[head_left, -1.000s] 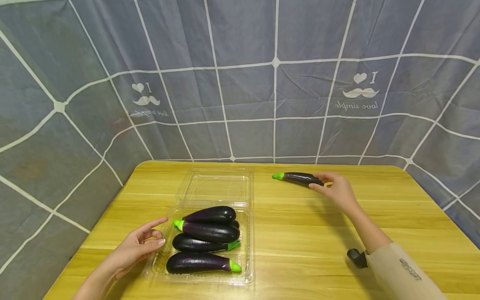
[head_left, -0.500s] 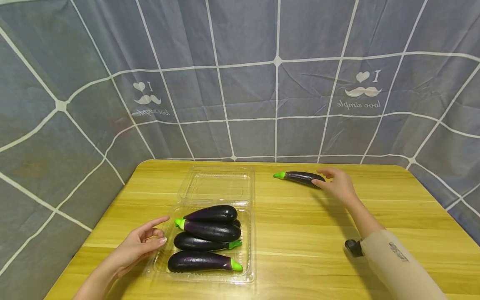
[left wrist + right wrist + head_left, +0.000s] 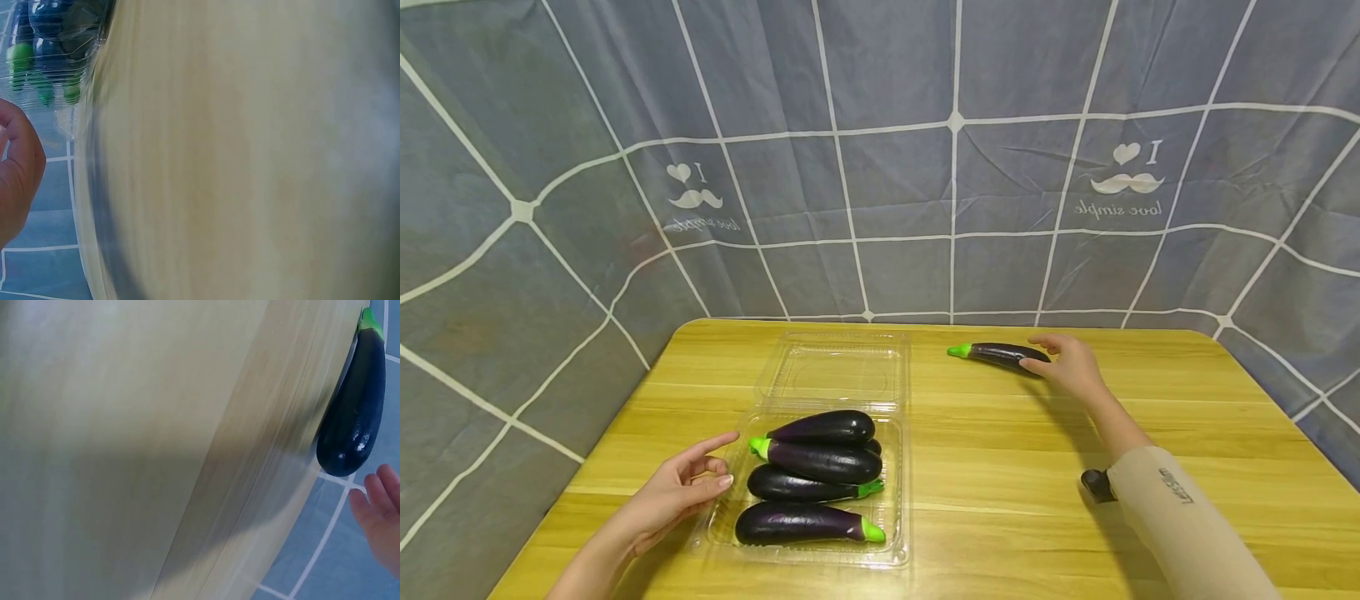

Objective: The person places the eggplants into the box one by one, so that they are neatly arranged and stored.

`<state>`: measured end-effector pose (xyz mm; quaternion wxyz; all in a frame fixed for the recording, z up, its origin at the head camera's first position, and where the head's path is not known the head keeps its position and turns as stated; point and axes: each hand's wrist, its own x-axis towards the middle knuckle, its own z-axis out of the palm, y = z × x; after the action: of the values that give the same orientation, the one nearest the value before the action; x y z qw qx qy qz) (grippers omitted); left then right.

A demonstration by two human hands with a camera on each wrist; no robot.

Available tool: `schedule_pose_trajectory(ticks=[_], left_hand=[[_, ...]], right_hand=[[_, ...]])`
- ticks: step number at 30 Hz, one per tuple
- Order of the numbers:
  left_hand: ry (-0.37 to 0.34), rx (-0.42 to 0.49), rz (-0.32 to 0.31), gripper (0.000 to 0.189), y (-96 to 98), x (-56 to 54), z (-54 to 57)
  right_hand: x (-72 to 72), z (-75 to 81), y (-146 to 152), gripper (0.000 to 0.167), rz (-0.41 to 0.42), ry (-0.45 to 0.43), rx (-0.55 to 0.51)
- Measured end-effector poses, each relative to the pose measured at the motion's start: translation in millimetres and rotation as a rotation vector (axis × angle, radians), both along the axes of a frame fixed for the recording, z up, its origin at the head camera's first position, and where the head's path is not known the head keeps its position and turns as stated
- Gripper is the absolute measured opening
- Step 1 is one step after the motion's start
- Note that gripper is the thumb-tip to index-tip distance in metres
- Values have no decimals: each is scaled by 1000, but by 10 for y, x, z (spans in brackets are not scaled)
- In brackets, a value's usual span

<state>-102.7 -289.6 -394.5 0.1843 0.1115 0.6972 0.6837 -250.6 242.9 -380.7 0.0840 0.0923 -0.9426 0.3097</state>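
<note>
At the back right of the table, a dark purple eggplant point(image 3: 996, 354) with a bright green cap lies with its cap to the left. My right hand point(image 3: 1071, 367) is at its rounded end, thumb and fingers spread. The right wrist view shows that hand point(image 3: 381, 519) with extended fingers and a gap to the eggplant point(image 3: 353, 403). Relaxed, my left hand point(image 3: 673, 492) stays at the left rim of a clear plastic clamshell box point(image 3: 901, 525), holding nothing. Several eggplants point(image 3: 808, 525) lie in the box, some stacked, with caps facing different ways.
The box's clear lid point(image 3: 835, 375) is folded back flat behind it on the wooden table point(image 3: 1000, 500). A grey checked cloth point(image 3: 895, 183) hangs along the table's back and sides. A black object point(image 3: 1097, 485) sits beside the right sleeve point(image 3: 1180, 517).
My right hand has loosened from the eggplant's rounded end, and its forearm has swung slightly left. The lone eggplant stays in place. My left hand has stayed at the box.
</note>
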Motion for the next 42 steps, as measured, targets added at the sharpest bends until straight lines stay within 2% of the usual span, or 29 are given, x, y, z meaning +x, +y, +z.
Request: schedule_pose_trajectory(ticks=[12,22,35,42], left_hand=[[-6,16,-5,48,-3,5,4],[-12,9,-4,48,1,4,6],[-10,-10,-5,49,1,3,8],[-15,-7,-3,49,-3,-3,2]], right_hand=[[-48,-40,-29,45,49,4,26],[-73,-44,-9,45,34,-20,57],[-132,-102,19,39,42,60,122],[-151,-121,26,37,47,62,119]])
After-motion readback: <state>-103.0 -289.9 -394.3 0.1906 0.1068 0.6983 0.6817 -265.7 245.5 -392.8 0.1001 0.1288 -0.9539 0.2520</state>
